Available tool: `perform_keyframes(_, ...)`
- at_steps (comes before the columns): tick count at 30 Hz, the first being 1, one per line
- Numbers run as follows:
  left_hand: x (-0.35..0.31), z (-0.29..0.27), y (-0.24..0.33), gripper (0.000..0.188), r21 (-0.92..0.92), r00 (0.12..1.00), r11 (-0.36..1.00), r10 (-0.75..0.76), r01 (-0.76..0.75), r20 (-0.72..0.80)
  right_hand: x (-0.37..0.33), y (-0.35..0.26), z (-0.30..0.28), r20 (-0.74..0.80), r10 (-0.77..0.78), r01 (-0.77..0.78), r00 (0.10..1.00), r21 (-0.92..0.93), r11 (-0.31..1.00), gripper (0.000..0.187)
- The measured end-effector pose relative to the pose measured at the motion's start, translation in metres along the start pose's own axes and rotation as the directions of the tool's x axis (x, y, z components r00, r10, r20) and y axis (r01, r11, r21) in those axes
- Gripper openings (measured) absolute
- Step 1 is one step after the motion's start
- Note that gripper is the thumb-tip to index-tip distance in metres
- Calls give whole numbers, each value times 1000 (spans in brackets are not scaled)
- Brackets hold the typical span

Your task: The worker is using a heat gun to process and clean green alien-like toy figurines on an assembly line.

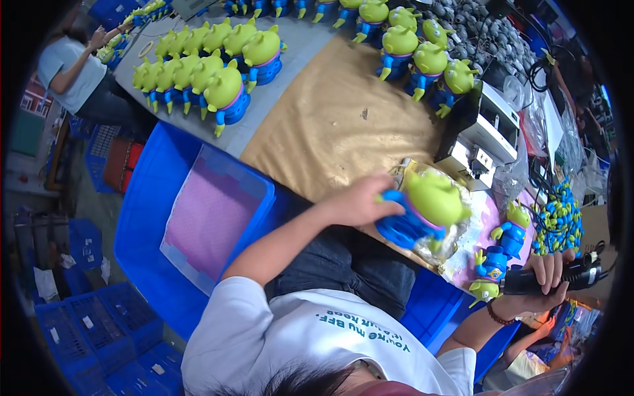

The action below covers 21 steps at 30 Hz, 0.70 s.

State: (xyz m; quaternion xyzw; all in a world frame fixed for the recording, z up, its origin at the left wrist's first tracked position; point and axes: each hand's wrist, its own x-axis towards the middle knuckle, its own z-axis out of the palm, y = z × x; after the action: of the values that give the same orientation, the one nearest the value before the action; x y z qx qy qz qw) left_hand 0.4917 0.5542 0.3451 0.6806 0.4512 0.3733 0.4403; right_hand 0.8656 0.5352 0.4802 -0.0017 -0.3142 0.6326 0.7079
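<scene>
My left hand (362, 202) is closed round a green and blue alien toy figure (432, 204), which lies tilted and a little blurred over a worn, glossy patch at the bench edge. My right hand (549, 282) grips a black cylindrical hand tool (585, 272) with a cord; its exact kind does not show. The tool's narrower end lies close to another alien figure (490, 264) on the pink and white mat; whether they touch I cannot tell. Behind that one, a further alien figure (514, 228) rests on the mat.
Rows of alien figures (224, 89) stand on the grey bench at left, more (429, 59) at the back right. A white and black device (489, 125) sits by a heap of grey parts (456, 33). A blue bin (142, 198) is at my left; people work nearby.
</scene>
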Motion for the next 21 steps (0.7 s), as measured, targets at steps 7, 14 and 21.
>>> perform_keyframes(7,-49,-128,-85,36,13,580,980,-106,197,-807,-26,4,-58,-219,80,-99,972,-77,992,40)
perform_keyframes(14,31,-182,-153,40,283,392,946,203,159,-897,-24,40,-60,-252,140,-193,958,-200,961,40)
perform_keyframes(21,32,-179,-160,45,177,486,960,51,216,-872,-14,66,-54,-266,207,-277,941,-259,925,41)
